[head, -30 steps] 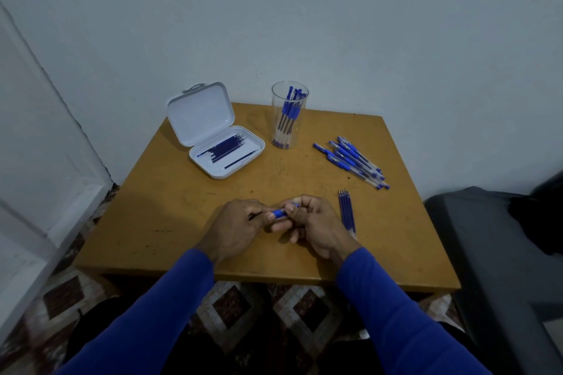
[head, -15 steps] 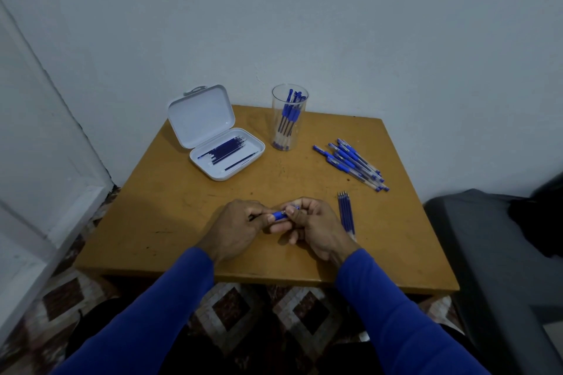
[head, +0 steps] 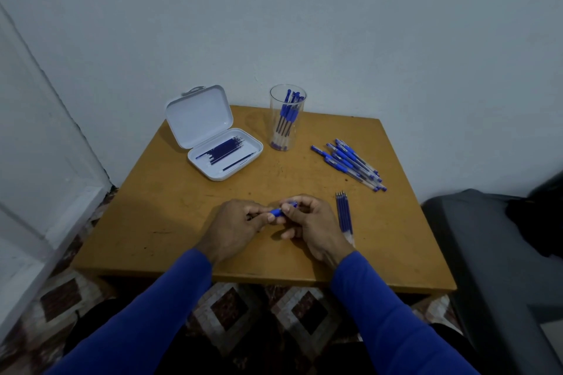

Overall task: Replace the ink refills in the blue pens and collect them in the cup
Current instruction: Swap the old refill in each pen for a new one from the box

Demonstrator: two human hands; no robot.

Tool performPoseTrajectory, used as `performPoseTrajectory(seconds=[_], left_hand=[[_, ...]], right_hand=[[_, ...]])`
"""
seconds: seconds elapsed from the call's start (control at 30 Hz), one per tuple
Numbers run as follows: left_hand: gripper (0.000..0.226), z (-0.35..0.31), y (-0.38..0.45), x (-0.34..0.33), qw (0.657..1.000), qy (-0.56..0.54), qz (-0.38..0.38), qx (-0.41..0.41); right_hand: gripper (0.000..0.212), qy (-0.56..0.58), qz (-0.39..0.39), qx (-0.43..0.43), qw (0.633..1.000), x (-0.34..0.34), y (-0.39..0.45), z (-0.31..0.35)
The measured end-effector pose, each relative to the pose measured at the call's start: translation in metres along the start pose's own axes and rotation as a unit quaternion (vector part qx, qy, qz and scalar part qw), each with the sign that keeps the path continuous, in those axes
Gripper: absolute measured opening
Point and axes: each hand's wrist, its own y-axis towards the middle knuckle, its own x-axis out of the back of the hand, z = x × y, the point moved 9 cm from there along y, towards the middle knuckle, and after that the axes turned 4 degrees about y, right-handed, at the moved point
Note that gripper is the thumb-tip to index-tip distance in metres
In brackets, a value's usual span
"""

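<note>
Head view, wooden table [head: 182, 222], pale wall [head: 335, 24], patterned floor [head: 231, 310]

Dim, cool flat light, soft shadows, no glare, wide-angle bending at edges, slightly soft detail

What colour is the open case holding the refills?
White, seen clearly in the head view: open case.

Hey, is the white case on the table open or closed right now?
Open. The white case has its lid tilted back, and dark blue refills show lying in its tray.
</note>
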Motion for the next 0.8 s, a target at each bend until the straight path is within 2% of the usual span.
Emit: performPoseTrajectory(seconds=[0.17,0.37,0.8], left_hand=[[0.012,0.0038,0.0015,-0.0043,1.000,-0.011,0.016,-0.001],[0.014,0.0032,0.0015,-0.0026,1.000,-0.009,0.017,-0.009],[0.015,0.0015,0.0009,-0.0002,0.999,-0.023,0.012,-0.021]], right_hand=[[0.016,0.020,0.022,-0.018,0.999,-0.0006,0.0007,-0.0039],[0.020,0.025,0.045,-0.029,0.998,-0.0034,0.0003,-0.0057],[0.014,0.057,0.036,-0.024,0.997,-0.0046,-0.0069,0.0019]])
